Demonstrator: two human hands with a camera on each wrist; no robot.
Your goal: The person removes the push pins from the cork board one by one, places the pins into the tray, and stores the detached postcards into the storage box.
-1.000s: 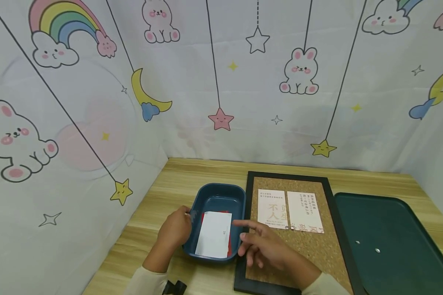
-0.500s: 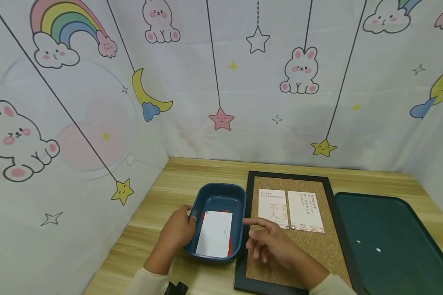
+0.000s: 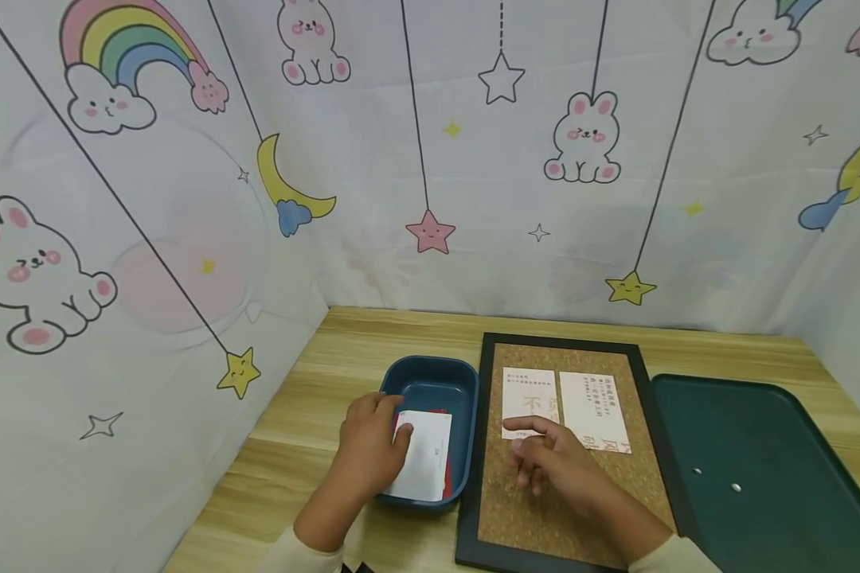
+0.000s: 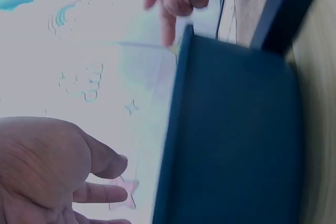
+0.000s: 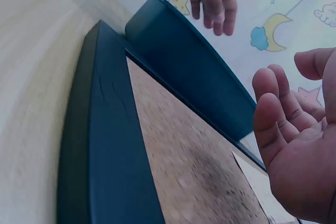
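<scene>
My left hand [image 3: 374, 446] hovers over the left side of a blue plastic bin [image 3: 466, 430], its fingers relaxed and holding nothing; the left wrist view shows it apart from the bin's rim. White cards [image 3: 428, 454] with red showing beneath them lie in the bin. Over the framed corkboard [image 3: 530, 525] hangs my right hand [image 3: 562, 461], index finger extended and the other fingers loosely bent, with nothing in its grasp. Two printed cards lie on the cork: the left card [image 3: 523, 390] is partly covered by the right hand, and the right card [image 3: 591, 398] is mostly visible.
A dark green tray [image 3: 752, 430] stands to the right of the corkboard, with two small shiny pieces [image 3: 736, 487] on it. Wood-grain tabletop [image 3: 294, 414] shows left of the bin. A printed cloth curtain [image 3: 509, 270] encloses the back and sides.
My left hand has let go of the bin's left rim and moved right, above the bin. My right hand has drawn away from the bin, rightward over the corkboard.
</scene>
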